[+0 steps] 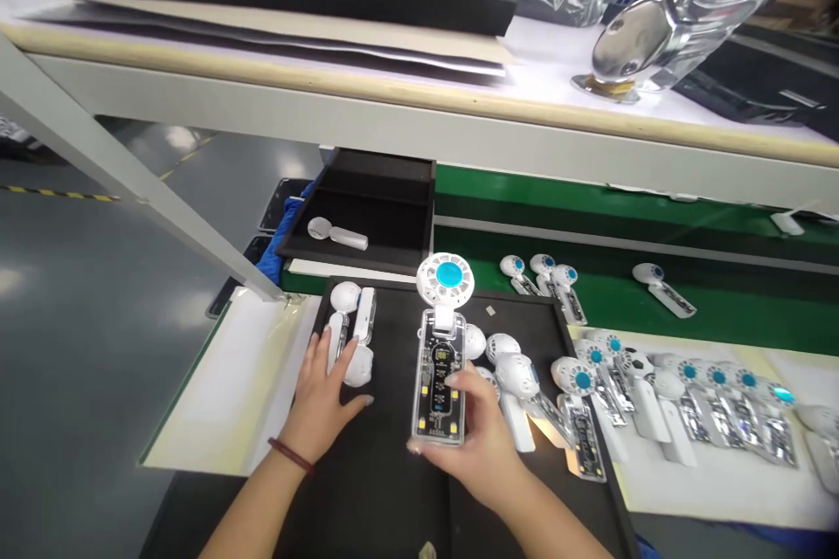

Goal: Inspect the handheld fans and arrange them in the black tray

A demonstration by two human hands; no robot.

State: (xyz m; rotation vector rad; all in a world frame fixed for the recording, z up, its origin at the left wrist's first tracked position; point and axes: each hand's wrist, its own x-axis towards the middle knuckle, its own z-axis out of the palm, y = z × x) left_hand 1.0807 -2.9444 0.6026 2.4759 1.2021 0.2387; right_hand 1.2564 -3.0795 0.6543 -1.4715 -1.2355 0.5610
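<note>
While the right hand (478,441) is clamping the clear-bodied handheld fan (440,367) by the lower end of its handle, thumb at the bottom left edge and fingers wrapping the right side, the fan is standing with its long axis running almost straight away from the person, the round white head with the blue hub pointing toward the far edge of the black tray (393,489). The handle is sitting directly above the grip, so the whole length of the fan is extending forward and up from the palm, over the middle of the tray.

The left hand (324,402) is lying flat on the tray to the left, fingers spread and loose, clamped on nothing; its fingertips are touching the small cluster of white folded fans (352,332) at the tray's near-left part. That cluster is lying just ahead of the left hand and well to the left of the held fan, so the left hand is plainly the nearer one to it.

Just right of the held fan, more white fan heads (508,362) are resting on the tray, close beside the right hand's knuckles. Farther right, a row of bagged fans (695,402) is lying on the white sheet beside the green conveyor belt (734,314).
</note>
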